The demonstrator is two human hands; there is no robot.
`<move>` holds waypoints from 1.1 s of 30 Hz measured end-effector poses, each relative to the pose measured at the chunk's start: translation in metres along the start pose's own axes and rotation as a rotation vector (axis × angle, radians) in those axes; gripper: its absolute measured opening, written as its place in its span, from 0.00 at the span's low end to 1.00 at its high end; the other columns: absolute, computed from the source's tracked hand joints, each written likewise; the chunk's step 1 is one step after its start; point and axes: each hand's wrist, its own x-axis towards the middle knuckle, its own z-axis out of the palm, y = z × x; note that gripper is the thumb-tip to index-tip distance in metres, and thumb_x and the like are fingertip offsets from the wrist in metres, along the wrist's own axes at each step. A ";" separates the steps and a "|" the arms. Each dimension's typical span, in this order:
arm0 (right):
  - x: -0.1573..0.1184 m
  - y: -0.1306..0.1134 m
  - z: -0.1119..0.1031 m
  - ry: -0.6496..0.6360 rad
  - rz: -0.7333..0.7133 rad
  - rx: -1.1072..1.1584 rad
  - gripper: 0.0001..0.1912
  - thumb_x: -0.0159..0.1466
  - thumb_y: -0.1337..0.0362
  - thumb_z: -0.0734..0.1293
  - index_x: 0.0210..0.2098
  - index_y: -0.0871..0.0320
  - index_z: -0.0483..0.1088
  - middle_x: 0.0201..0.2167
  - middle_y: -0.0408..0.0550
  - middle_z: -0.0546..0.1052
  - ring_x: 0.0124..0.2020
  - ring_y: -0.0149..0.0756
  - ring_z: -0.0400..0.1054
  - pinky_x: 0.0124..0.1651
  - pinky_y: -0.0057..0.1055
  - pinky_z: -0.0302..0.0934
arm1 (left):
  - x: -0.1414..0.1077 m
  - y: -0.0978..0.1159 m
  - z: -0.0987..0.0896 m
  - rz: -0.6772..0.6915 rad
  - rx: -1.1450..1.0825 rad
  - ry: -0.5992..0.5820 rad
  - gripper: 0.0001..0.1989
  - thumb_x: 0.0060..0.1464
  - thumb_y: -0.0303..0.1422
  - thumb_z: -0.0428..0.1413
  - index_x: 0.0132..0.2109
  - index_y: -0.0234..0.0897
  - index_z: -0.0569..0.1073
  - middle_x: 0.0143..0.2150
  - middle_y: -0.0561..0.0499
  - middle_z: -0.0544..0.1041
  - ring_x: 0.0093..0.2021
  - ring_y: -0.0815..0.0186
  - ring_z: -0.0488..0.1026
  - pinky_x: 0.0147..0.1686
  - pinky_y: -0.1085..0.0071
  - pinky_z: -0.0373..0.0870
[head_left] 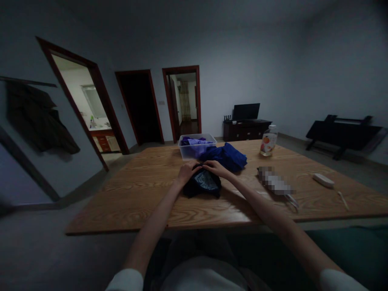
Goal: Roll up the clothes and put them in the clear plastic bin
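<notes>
A black cloth item (202, 184) with a pale, shiny print or patch on its front lies bunched on the table in front of me; its exact kind is unclear. My left hand (186, 171) is closed on its upper left edge. At the upper right edge, my right hand (215, 167) pinches the same cloth, so the two hands nearly meet. Just beyond them rests a crumpled blue cloth (232, 157). Beside it stands a clear plastic bin (187, 152) holding purple fabric (197, 141).
The wooden table (130, 190) spans the foreground. To the right stand a large clear bottle (268, 141), a blurred-out object (274, 181), a white oblong case (323, 180) and a thin pale stick (343, 201). A television (246, 111) sits on a cabinet by the far wall.
</notes>
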 end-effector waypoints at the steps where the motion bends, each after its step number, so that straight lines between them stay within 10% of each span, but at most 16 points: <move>1: 0.000 -0.001 -0.002 -0.010 -0.004 0.007 0.23 0.70 0.45 0.65 0.46 0.59 0.78 0.41 0.50 0.81 0.40 0.41 0.75 0.43 0.33 0.69 | -0.001 0.001 -0.001 0.009 0.011 -0.005 0.19 0.64 0.50 0.57 0.52 0.43 0.81 0.50 0.45 0.82 0.50 0.53 0.76 0.54 0.63 0.67; 17: 0.001 -0.029 -0.010 0.057 -0.102 0.087 0.20 0.69 0.47 0.68 0.45 0.58 0.77 0.40 0.49 0.79 0.39 0.39 0.73 0.43 0.33 0.68 | 0.008 0.000 -0.002 -0.087 -0.294 -0.075 0.29 0.64 0.57 0.52 0.42 0.34 0.82 0.41 0.46 0.82 0.42 0.57 0.76 0.45 0.66 0.71; 33: -0.005 -0.040 -0.003 0.204 -0.291 -0.373 0.13 0.74 0.57 0.63 0.53 0.53 0.75 0.46 0.55 0.76 0.50 0.46 0.69 0.55 0.43 0.66 | 0.013 -0.009 -0.001 -0.133 -0.438 -0.096 0.29 0.60 0.56 0.57 0.48 0.34 0.82 0.47 0.46 0.82 0.48 0.56 0.76 0.53 0.64 0.70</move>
